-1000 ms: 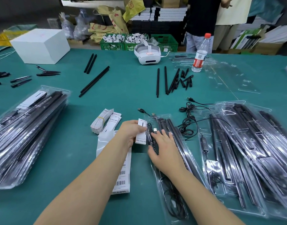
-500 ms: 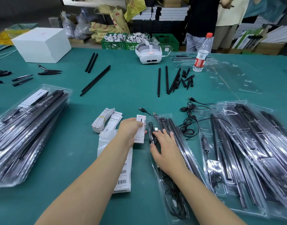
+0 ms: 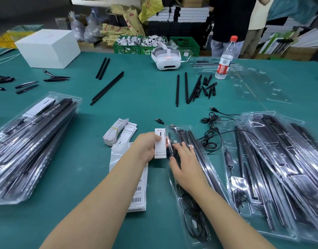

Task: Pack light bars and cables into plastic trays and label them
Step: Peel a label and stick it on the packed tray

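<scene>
My left hand (image 3: 147, 147) grips a small white label card (image 3: 160, 143) just left of a clear plastic tray (image 3: 199, 177) that holds black light bars and a coiled cable. My right hand (image 3: 186, 164) lies flat on that tray, fingers spread, pressing its upper part. Under my left forearm lies a sheet of barcode labels (image 3: 136, 198). A banded bundle of label cards (image 3: 118, 131) sits beyond it. Loose black light bars (image 3: 186, 88) and a loose black cable (image 3: 212, 133) lie further out on the green table.
A stack of packed trays (image 3: 28, 141) fills the left, another stack (image 3: 280, 168) the right. Beyond are empty clear trays (image 3: 259, 83), a water bottle (image 3: 225, 58), a white headset (image 3: 166, 58), a white box (image 3: 48, 47) and two standing people (image 3: 232, 20).
My left hand has drawn the label card slightly left and away from the tray's edge. My right hand has slid a little further up the tray.
</scene>
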Action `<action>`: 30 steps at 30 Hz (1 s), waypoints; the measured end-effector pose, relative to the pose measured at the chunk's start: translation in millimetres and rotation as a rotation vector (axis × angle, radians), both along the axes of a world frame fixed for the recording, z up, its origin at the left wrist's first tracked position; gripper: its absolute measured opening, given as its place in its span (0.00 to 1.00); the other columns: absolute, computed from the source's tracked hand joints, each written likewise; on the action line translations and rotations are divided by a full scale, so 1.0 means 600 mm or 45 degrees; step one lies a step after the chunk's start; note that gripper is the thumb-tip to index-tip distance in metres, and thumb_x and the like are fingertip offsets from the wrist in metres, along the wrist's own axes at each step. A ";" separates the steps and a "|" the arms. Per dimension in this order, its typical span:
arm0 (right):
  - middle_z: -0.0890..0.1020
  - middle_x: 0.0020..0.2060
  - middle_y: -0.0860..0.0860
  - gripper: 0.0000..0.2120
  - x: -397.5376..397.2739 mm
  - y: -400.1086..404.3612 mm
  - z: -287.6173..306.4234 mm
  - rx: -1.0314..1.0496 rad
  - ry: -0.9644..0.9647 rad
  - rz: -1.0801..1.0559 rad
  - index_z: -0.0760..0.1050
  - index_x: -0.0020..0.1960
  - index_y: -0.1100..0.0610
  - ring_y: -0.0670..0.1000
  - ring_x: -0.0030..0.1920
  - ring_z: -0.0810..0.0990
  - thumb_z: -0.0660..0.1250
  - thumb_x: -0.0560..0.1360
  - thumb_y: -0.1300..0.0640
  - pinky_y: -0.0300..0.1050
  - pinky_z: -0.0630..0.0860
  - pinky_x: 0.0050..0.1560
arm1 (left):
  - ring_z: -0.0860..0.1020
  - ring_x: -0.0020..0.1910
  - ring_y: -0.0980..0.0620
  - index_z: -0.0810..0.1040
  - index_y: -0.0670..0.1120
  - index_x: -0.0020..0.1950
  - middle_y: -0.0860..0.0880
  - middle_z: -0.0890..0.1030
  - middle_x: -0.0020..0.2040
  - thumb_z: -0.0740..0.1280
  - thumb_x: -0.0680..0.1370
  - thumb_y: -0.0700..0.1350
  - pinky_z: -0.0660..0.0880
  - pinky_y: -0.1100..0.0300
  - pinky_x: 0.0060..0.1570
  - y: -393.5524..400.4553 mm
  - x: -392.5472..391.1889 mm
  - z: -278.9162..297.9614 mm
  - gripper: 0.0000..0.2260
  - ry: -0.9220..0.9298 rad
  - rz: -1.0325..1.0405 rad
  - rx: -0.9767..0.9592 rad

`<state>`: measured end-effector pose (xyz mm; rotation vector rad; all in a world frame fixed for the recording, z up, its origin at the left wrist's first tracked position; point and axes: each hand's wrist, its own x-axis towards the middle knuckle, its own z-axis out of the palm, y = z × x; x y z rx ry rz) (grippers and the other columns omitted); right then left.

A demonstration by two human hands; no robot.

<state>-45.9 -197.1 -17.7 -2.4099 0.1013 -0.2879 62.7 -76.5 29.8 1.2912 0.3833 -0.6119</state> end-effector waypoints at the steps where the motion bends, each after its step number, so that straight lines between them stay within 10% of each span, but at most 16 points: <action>1: 0.70 0.73 0.54 0.22 0.000 0.000 0.000 0.010 -0.003 -0.011 0.66 0.75 0.56 0.52 0.79 0.55 0.58 0.82 0.54 0.49 0.46 0.80 | 0.80 0.45 0.41 0.75 0.33 0.64 0.36 0.80 0.53 0.58 0.80 0.30 0.80 0.45 0.46 -0.001 -0.001 0.000 0.14 0.036 -0.001 -0.023; 8: 0.71 0.72 0.55 0.21 0.003 0.000 -0.001 -0.044 0.001 0.011 0.65 0.74 0.56 0.53 0.79 0.56 0.57 0.82 0.54 0.50 0.46 0.80 | 0.78 0.49 0.39 0.72 0.32 0.65 0.35 0.76 0.58 0.56 0.79 0.29 0.78 0.44 0.46 -0.005 0.007 0.012 0.15 0.128 -0.083 -0.069; 12: 0.70 0.73 0.55 0.21 0.001 0.001 -0.001 -0.044 -0.003 0.006 0.65 0.74 0.56 0.52 0.79 0.55 0.57 0.82 0.54 0.48 0.45 0.80 | 0.76 0.60 0.42 0.70 0.33 0.67 0.38 0.75 0.65 0.58 0.79 0.31 0.73 0.47 0.66 -0.016 0.025 -0.002 0.16 0.126 -0.073 0.063; 19: 0.73 0.70 0.55 0.21 0.001 0.002 0.002 -0.049 -0.019 0.011 0.67 0.73 0.58 0.55 0.78 0.60 0.58 0.81 0.56 0.53 0.50 0.79 | 0.65 0.22 0.49 0.69 0.40 0.48 0.45 0.68 0.36 0.60 0.78 0.38 0.65 0.61 0.24 -0.026 0.025 0.019 0.01 0.130 -0.257 0.107; 30: 0.72 0.71 0.57 0.21 0.003 0.002 0.000 -0.061 -0.010 0.005 0.66 0.73 0.60 0.55 0.78 0.58 0.57 0.82 0.57 0.51 0.47 0.80 | 0.73 0.32 0.49 0.75 0.41 0.55 0.45 0.74 0.39 0.64 0.80 0.36 0.73 0.58 0.33 -0.002 0.025 0.011 0.05 0.095 -0.408 0.187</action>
